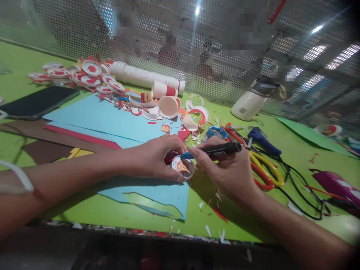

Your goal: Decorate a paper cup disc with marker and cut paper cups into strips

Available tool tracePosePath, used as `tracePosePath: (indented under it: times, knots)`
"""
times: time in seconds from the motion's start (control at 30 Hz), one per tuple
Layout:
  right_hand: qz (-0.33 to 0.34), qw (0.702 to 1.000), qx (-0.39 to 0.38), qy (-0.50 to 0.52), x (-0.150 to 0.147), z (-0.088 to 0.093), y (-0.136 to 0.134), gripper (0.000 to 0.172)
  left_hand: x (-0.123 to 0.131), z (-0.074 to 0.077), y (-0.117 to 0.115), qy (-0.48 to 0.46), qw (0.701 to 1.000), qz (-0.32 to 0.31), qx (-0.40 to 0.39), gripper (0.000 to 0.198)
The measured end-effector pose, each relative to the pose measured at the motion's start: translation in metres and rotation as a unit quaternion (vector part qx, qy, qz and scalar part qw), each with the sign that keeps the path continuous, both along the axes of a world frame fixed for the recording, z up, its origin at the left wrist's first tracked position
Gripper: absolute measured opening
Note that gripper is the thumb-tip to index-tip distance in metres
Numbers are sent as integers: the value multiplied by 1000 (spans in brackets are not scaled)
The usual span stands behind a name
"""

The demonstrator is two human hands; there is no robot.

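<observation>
The green table (84, 210) fills most of the scene, with a perforated metal screen (84, 22) along its far side. Light blue paper sheets (92, 120) spread over the left and middle of the table. Beyond them, at the far side, lies a long stack of white paper cups (140, 75), with a pile of red-and-white cut pieces (91, 68) to its left. A cream-coloured bottle (250, 102) stands far right.

The left hand (157, 157) reaches in from the left, barely open, its thumb on the near side and its bent fingers on the far side of a small gap. The right hand (230, 165) comes in from the right, closed in a writing grip. A black phone (42, 99) lies at the left; a blue glue gun (263, 141) and yellow-handled scissors (270, 168) lie right of the right hand.

The right hand grasps a black marker (221, 149), its blue tip end pointing left. The left hand pinches a small white disc (174, 164) between the two hands, under that tip; whether the tip touches it I cannot tell. An orange emblem (183, 168) sits on the disc.
</observation>
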State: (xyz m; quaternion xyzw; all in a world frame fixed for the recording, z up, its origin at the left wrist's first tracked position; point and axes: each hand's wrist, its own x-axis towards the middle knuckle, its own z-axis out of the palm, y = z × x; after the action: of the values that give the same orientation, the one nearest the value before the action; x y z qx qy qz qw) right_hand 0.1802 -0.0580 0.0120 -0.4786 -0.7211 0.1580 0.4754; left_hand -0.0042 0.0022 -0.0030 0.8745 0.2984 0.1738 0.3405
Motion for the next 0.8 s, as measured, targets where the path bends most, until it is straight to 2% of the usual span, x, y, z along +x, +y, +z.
tracePosePath:
  times: [0.17,0.33,0.53,0.8]
  knots:
    - [-5,999,-15,46,0,4,-3,17,0,0,0,-3,1000,6,-3,43]
    - [-39,995,38,89,-1,9,-4,16,-1,0,0,-10,1000,3,1,42]
    - [-8,998,-16,67,-1,8,-1,18,0,-1,-1,-13,1000,16,2,42]
    - [-4,995,-37,90,-3,7,0,16,1,4,-1,11,1000,14,0,44]
